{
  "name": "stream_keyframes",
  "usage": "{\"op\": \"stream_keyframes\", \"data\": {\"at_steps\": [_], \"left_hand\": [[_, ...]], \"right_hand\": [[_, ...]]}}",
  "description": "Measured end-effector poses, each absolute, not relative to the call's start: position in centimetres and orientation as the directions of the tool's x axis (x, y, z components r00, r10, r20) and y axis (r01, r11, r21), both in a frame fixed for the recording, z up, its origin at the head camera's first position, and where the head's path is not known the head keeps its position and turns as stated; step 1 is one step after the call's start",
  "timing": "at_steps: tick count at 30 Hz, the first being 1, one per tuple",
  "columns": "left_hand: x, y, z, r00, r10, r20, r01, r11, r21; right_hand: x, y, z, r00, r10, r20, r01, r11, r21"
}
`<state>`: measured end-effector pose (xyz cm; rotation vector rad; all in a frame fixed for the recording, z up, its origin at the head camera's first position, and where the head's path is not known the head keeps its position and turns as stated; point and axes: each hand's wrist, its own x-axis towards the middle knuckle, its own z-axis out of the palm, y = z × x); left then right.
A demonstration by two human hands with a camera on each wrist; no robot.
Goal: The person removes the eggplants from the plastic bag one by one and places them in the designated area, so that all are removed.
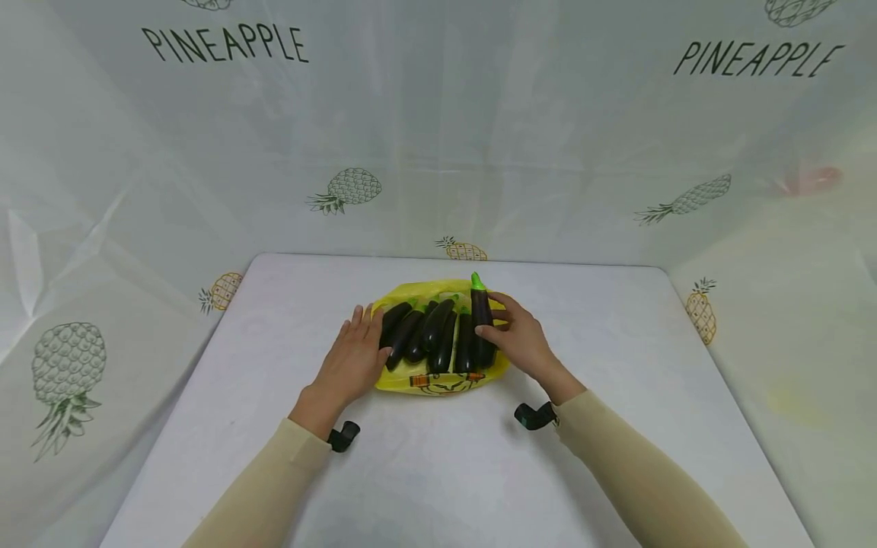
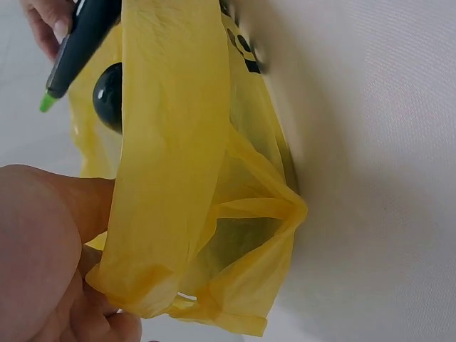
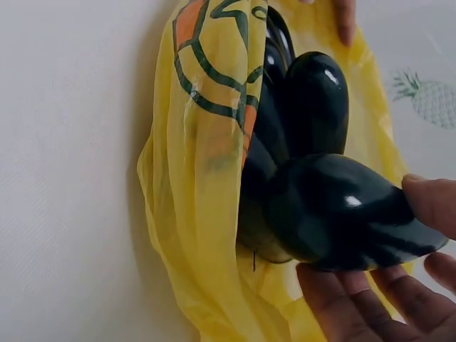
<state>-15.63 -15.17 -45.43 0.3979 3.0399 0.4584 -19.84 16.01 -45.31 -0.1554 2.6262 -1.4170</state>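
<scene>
A yellow plastic bag [image 1: 445, 385] lies with its mouth spread wide, and several dark, glossy eggplants [image 1: 438, 323] lie inside it. My right hand [image 1: 519, 332] grips one eggplant [image 1: 482, 308] at the bag's right side, thumb on one side and fingers on the other. Its bright green stem points to the far side. In the right wrist view, the rounded end of this held eggplant [image 3: 342, 210] overlaps the others. My left hand [image 1: 352, 354] holds the bag's left rim; in the left wrist view its thumb [image 2: 92, 203] reaches behind the yellow film [image 2: 171, 142].
The bag sits on a white table [image 1: 438, 472], toward its far edge. A pineapple-print sheet [image 1: 438, 114] hangs behind the table and along both sides. Small black devices [image 1: 534, 416] are strapped at both wrists, below the tan sleeves.
</scene>
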Motion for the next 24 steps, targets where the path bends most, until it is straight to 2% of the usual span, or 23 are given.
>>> {"op": "stream_keyframes", "data": {"at_steps": [12, 24], "left_hand": [[-15.6, -15.4, -45.2, -0.964, 0.266, 0.004, 0.257, 0.926, 0.276], [-15.7, -15.8, -45.5, -0.962, 0.271, 0.021, 0.268, 0.936, 0.228]], "right_hand": [[-19.7, 18.1, -44.2, -0.996, -0.087, 0.004, -0.054, 0.581, -0.812], [-21.7, 22.5, -43.7, -0.998, 0.012, 0.062, -0.039, 0.659, -0.751]]}}
